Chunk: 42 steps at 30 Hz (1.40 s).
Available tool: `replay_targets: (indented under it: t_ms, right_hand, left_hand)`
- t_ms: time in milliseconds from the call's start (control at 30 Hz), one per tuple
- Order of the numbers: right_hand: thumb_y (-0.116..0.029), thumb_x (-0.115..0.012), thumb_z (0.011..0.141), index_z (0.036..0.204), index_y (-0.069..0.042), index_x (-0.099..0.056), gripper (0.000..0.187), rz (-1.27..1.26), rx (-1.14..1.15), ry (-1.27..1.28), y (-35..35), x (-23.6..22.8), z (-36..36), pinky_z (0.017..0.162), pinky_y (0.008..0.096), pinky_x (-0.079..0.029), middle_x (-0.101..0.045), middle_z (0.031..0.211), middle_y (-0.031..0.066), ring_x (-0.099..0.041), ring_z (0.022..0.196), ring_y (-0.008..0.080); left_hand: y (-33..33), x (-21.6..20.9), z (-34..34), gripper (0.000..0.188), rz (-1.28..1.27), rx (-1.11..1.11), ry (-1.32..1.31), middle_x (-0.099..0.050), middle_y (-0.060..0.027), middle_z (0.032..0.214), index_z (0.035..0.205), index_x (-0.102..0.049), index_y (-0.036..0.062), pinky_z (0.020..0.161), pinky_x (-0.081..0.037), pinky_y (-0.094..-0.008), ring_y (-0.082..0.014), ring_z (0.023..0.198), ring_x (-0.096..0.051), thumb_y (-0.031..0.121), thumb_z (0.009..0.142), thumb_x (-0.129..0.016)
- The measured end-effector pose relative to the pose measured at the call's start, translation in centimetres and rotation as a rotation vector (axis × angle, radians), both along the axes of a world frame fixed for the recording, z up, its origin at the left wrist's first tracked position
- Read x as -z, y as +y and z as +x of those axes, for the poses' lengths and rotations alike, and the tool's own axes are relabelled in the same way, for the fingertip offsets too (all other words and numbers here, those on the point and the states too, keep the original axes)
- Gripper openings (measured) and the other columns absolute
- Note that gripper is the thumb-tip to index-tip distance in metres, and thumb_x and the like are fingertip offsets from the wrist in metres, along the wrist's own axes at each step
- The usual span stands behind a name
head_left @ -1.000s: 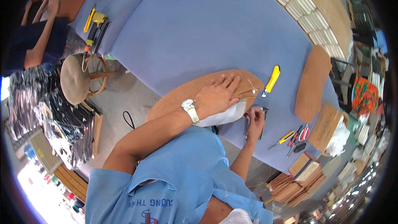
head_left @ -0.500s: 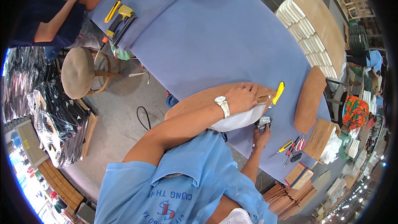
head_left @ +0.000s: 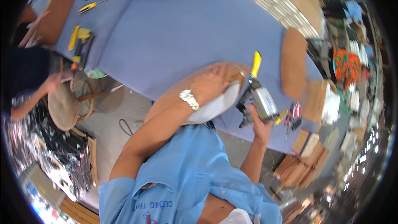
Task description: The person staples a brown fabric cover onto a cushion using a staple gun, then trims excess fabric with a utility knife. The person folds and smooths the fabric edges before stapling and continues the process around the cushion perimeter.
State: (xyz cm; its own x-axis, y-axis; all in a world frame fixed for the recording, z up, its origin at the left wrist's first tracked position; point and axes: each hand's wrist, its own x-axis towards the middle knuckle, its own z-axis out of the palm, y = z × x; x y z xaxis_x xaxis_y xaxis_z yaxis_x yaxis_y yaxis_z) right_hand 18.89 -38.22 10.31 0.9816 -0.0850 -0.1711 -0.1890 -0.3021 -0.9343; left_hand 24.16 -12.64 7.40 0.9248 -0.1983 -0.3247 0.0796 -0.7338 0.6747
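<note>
A long brown upholstered cushion lies tilted at the table's near edge, its pale grey-white underside turned toward me. Across its right part lies my left hand, a metal watch on the wrist, gripping the cushion by its brown cover with the thumb near the rim of the underside. My right hand is closed around the grip of a grey and black staple gun, raised just right of the cushion. Its nose points up and away, apart from the cushion. Beyond that nose lies a yellow utility knife.
Another brown cushion lies at the right of the blue table, near scissors and a cardboard box. At left are a second staple gun, a screwdriver, a round stool and a co-worker's arm.
My right hand has lifted the staple gun up and into fuller view beside the cushion. My left hand stays on the cushion. The view has shifted, and the co-worker at left has moved nearer the stool.
</note>
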Motion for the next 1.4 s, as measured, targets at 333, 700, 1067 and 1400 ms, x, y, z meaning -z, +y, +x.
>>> replay_targets:
  t_ms: [333, 700, 1067, 1400]
  right_hand:
    - [-0.006, -0.082, 0.082, 0.138, 0.004, -0.060, 0.060, 0.043, -0.189, 0.073, 2.3, -1.8, 3.2, 0.096, 0.0323, -0.055, -0.072, 0.122, 0.0134, -0.069, 0.109, 0.0176]
    - [-0.005, -0.078, 0.081, 0.134, 0.004, -0.063, 0.056, -0.025, -0.315, -0.025, 3.9, -1.4, 4.0, 0.098, 0.0325, -0.053, -0.072, 0.126, 0.0146, -0.070, 0.112, 0.0198]
    - [-0.008, -0.076, 0.081, 0.134, 0.002, -0.063, 0.055, -0.098, -0.371, 0.024, 4.0, -1.4, 4.4, 0.095, 0.0328, -0.054, -0.073, 0.121, 0.0138, -0.072, 0.109, 0.0202]
    - [-0.002, -0.074, 0.081, 0.135, 0.000, -0.062, 0.055, -0.016, -0.290, 0.167, 3.8, 0.0, 3.5, 0.099, 0.0323, -0.051, -0.072, 0.119, 0.0113, -0.068, 0.109, 0.0176]
  left_hand:
    - [-0.4, 0.4, 0.1, 0.068, 0.070, -0.004, -0.165, -0.055, -0.0276, 0.148, 0.153, -0.039, -0.0057, 0.112, -0.048, -0.0459, -0.0412, 0.135, -0.056, 0.031, 0.101, -0.064]
    - [0.1, -1.0, 0.6, 0.072, 0.095, 0.017, -0.080, -0.050, -0.0236, 0.155, 0.154, -0.041, -0.0026, 0.104, -0.055, -0.0498, -0.0421, 0.139, -0.054, 0.038, 0.100, -0.064]
    - [-0.5, -0.9, -0.1, 0.073, 0.071, -0.001, -0.066, -0.050, -0.0247, 0.155, 0.154, -0.040, -0.0052, 0.111, -0.049, -0.0519, -0.0426, 0.140, -0.052, 0.034, 0.098, -0.066]
    - [-1.2, -0.9, -0.3, 0.077, 0.146, -0.034, -0.123, -0.059, -0.0270, 0.144, 0.156, -0.038, -0.0003, 0.095, -0.058, -0.0527, -0.0437, 0.132, -0.059, 0.030, 0.094, -0.071]
